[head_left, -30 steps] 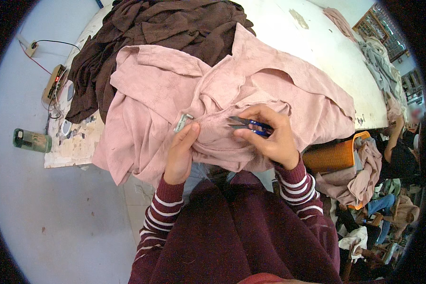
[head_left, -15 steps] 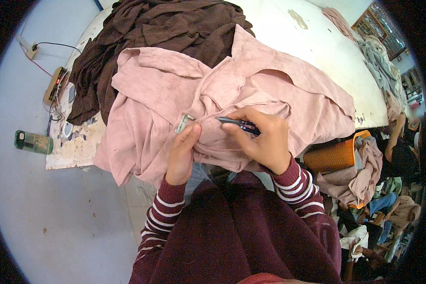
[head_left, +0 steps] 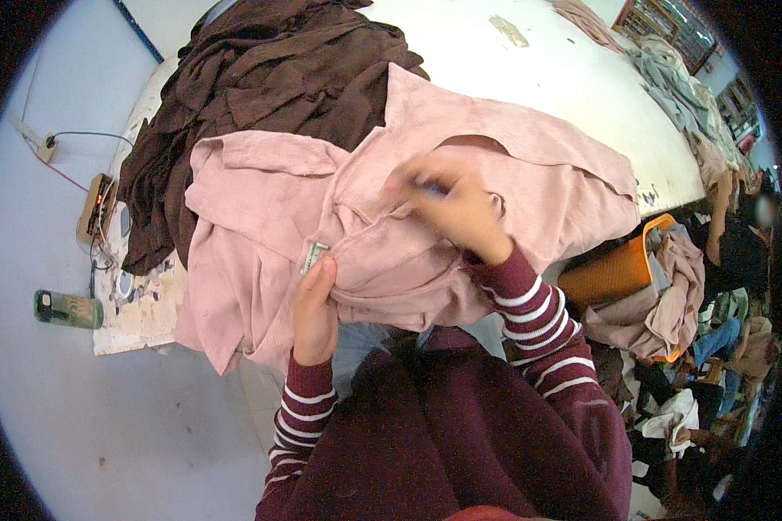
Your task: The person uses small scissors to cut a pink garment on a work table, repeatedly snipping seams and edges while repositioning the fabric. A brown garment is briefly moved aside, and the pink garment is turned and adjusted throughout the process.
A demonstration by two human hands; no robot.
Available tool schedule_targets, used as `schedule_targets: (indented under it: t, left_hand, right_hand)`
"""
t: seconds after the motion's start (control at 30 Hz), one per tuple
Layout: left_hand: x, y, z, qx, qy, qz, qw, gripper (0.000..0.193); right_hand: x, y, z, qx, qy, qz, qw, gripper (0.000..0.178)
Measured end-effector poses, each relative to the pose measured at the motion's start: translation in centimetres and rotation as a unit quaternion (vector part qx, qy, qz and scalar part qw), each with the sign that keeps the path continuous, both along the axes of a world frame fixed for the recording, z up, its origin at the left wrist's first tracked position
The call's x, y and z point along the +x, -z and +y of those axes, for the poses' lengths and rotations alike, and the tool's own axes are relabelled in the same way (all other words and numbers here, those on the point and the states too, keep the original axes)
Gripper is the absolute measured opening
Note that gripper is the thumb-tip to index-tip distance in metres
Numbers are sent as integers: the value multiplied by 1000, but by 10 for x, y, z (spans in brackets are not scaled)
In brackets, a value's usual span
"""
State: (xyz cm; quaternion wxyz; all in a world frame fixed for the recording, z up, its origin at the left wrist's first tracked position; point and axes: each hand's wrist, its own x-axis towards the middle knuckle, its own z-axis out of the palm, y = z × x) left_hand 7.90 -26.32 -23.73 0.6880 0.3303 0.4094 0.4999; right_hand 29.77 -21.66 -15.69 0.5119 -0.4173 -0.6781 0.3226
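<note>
Mostly the pink garment [head_left: 391, 217] covers the near edge of the white table [head_left: 547, 78], and its lower part hangs over that edge toward the person's lap, so where it ends there is hidden by the arms. Its long axis runs across the table from left to right, with a pointed flap of cloth standing up toward the far side. At the left of the pink garment a small grey label [head_left: 314, 257] sticks out of a seam, its long side tilted up to the right.

The left hand [head_left: 314, 311] lies on the pink garment just below the label, fingers closed and pinching the cloth beside it. The right hand [head_left: 450, 207] is above the middle of the pink garment and is blurred; it is closed around a small object with a bluish part [head_left: 432, 185], but I cannot tell what this object is.

Behind and to the left of the pink garment lies a heap of dark brown cloth [head_left: 269, 87], partly under it. To the right of the pink garment, below the table edge, an orange bin [head_left: 613, 273] holds more pinkish cloth and is partly cut off by the striped sleeve [head_left: 530, 313].
</note>
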Motion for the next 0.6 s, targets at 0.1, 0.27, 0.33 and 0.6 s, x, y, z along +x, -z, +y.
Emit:
schedule_targets:
  t: [0.1, 0.27, 0.33, 0.6]
  left_hand:
    - [3, 9, 1, 29, -105, -26, 994, 31]
    - [-4, 12, 1, 145, -54, 82, 984, 30]
    - [-7, 14, 0, 145, -40, 90, 984, 31]
    - [-1, -3, 1, 22, -14, -51, 998, 34]
  right_hand:
    - [47, -8, 8, 2, 185, 188, 965, 17]
    - [115, 13, -10, 42, 311, 42, 949, 16]
    - [122, 25, -23, 74, 294, -19, 953, 19]
    - [91, 39, -91, -8, 89, -68, 994, 34]
